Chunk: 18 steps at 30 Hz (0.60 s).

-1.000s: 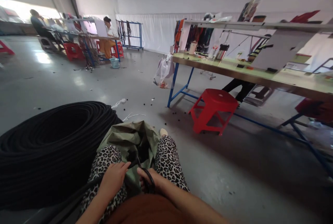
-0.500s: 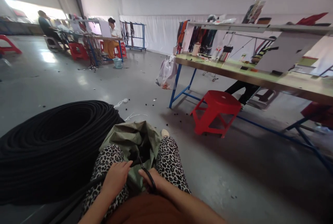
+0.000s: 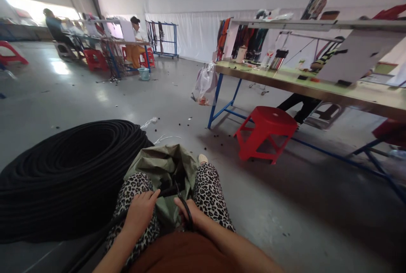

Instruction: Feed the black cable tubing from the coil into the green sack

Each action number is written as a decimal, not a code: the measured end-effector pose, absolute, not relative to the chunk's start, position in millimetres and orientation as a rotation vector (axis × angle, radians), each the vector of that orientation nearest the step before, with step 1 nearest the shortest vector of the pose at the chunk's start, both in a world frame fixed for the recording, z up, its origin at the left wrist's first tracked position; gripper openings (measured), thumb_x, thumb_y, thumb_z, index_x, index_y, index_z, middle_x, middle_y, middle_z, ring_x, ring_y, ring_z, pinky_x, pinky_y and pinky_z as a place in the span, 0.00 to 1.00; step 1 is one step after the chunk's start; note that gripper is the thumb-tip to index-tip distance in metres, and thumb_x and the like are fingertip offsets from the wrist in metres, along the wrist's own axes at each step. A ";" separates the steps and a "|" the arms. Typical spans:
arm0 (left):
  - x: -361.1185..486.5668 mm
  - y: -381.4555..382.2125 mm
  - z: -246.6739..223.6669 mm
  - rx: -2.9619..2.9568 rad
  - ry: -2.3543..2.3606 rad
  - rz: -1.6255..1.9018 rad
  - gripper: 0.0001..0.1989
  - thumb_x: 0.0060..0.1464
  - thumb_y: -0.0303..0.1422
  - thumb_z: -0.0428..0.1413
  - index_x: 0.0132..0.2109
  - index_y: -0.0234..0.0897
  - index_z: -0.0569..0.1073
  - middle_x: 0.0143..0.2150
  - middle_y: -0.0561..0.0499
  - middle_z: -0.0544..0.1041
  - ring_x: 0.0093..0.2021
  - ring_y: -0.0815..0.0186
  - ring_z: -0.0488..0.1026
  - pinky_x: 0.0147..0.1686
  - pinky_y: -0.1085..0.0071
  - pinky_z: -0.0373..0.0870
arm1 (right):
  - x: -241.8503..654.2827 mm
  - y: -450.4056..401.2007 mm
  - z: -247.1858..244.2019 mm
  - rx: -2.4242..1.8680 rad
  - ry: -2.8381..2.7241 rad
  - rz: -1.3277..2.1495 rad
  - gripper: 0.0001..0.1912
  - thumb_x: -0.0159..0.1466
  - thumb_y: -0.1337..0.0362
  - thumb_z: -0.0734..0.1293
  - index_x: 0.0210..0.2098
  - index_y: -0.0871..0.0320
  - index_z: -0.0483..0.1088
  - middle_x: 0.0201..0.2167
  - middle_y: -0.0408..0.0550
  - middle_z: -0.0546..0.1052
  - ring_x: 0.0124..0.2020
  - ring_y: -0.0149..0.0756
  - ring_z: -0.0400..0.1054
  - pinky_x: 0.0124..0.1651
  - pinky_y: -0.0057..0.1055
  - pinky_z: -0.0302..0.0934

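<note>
Left hand [image 3: 141, 211] grips the thick black round cord [image 3: 167, 191], its end poking out toward black-handled metal scissors [image 3: 186, 207] clasped in the right hand [image 3: 192, 215], above an olive-green fabric bag [image 3: 152, 157]

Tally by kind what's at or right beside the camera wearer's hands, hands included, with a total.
Hands: 2, left hand and right hand
Scissors: 1, in the right hand
Black cord length, in the left hand: 1
Black coil: 1
Green sack, between the knees: 1
Total: 6
</note>
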<state>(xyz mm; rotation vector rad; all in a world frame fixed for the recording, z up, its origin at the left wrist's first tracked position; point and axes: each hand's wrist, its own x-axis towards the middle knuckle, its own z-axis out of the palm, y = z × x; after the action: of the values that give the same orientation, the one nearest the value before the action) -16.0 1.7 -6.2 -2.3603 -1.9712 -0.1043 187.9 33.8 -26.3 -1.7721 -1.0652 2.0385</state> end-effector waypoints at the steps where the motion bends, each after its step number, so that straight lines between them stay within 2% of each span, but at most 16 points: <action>1: -15.6 1.5 -4.9 -2.371 -1.980 -0.094 0.21 0.64 0.26 0.44 0.57 0.41 0.76 0.46 0.45 0.81 0.44 0.59 0.77 0.44 0.60 0.67 | 187.7 34.0 -25.8 -1.777 -1.075 2.027 0.24 0.71 0.53 0.61 0.21 0.58 0.62 0.11 0.37 0.59 0.10 0.26 0.53 0.15 0.23 0.50; 10: -6.1 1.3 3.4 -2.380 -2.055 -0.059 0.21 0.65 0.28 0.43 0.57 0.38 0.75 0.48 0.43 0.81 0.47 0.57 0.77 0.46 0.58 0.66 | 190.6 33.6 -31.9 -1.798 -1.288 1.900 0.25 0.71 0.54 0.61 0.20 0.58 0.62 0.11 0.39 0.60 0.11 0.27 0.56 0.16 0.23 0.51; 18: -1.5 1.5 5.2 -2.342 -2.031 -0.055 0.21 0.65 0.29 0.42 0.56 0.37 0.76 0.45 0.42 0.81 0.45 0.55 0.76 0.45 0.57 0.64 | 192.5 34.0 -37.1 -1.827 -1.418 1.855 0.27 0.71 0.54 0.62 0.18 0.57 0.60 0.11 0.39 0.59 0.13 0.27 0.55 0.18 0.24 0.51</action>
<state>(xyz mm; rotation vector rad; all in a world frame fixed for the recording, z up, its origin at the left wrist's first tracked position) -1.5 1.5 5.2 -2.3416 -2.0305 -0.0548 192.5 34.0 -37.1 -1.8269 -1.4185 1.8553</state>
